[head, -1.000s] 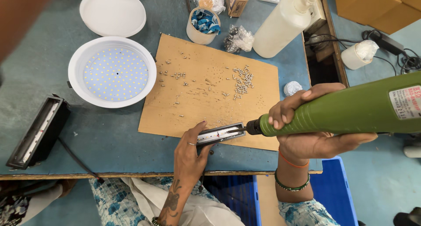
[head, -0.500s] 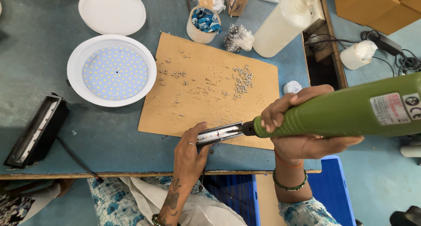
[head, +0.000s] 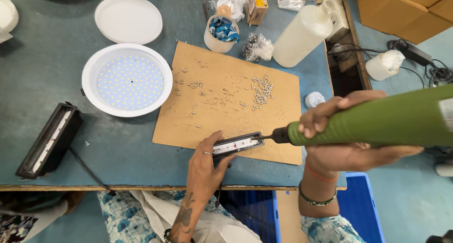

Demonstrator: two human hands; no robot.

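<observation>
The cardboard sheet [head: 226,99] lying flat on the blue desk [head: 56,68] serves as the landmark here. At its near edge the left hand [head: 205,165] pins a small black elongated lamp module [head: 237,144] down, fingers wrapped over its near end and thumb against its side. The right hand [head: 339,139], just off the sheet's near right corner, is clenched around a green electric screwdriver [head: 377,123], whose thin bit meets the module's right end. The module looks rigid and light, with a pale strip along its top face that seems the delicate part, so it is best gripped by its dark side walls, not pressed on the strip. The screwdriver appears bulky and fairly heavy, with a smooth barrel that calls for a full-fist hold near the front. Small loose screws [head: 261,88] are scattered over the middle of the sheet, tiny and likely to roll. Left of the sheet sits a round white LED panel [head: 127,80], and beyond that, toward the desk's near left edge, a larger black lamp housing [head: 49,140]. Behind the sheet stand a white plastic bottle [head: 302,35] and a small cup of blue parts [head: 221,32].
</observation>
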